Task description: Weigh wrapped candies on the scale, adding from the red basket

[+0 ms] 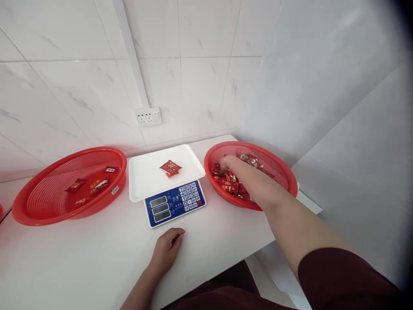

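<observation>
My right hand [223,165] reaches down into the red basket [284,168] on the right, among red snack packets [229,186]. Its fingertips are hidden there, so whether they grip a packet does not show. My left hand [167,248] rests on the white table just in front of the scale, its fingers curled in and nothing visible in them. On the white pan [148,178] of the digital scale [176,203] lies a small group of red packets [171,167], overlapping. The scale's displays [160,209] show digits too small to read surely.
At the left, another red basket [38,193] holds several packets [98,185]. A sliver of a further red thing [1,211] shows at the left edge. Behind the white table [80,262] rises a tiled wall with a power socket [148,116]; a grey wall stands at right.
</observation>
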`<move>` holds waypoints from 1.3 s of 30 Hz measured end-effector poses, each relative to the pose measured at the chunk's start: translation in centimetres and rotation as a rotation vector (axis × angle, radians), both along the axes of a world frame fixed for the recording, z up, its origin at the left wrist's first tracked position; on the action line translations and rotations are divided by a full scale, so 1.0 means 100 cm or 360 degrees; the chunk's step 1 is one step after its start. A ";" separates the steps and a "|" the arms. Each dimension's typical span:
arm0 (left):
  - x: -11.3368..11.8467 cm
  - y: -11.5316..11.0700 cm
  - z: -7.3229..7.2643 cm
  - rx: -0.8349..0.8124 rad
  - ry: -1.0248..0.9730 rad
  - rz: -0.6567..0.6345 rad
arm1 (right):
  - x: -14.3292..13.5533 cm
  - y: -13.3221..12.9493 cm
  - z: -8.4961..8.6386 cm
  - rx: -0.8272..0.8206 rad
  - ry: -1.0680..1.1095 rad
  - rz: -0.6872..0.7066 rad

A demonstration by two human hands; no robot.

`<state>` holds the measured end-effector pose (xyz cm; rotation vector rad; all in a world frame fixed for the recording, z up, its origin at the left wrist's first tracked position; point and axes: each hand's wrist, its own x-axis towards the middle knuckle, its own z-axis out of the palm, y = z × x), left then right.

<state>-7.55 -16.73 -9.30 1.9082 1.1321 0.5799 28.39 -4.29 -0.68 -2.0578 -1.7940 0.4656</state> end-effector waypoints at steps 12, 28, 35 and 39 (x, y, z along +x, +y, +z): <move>0.000 -0.001 0.007 -0.0039 -0.0045 0.0012 | 0.017 0.014 0.002 -0.0253 -0.0032 0.0032; 0.000 0.002 -0.002 0.0038 0.0021 0.0017 | 0.053 -0.023 0.026 0.0222 0.0900 -0.0410; 0.001 0.000 0.006 -0.0034 -0.0051 0.0055 | 0.055 -0.030 0.038 0.0306 0.1308 -0.0479; 0.002 0.000 0.011 -0.0077 -0.0110 0.0065 | 0.055 -0.038 0.044 0.0352 0.1487 -0.0504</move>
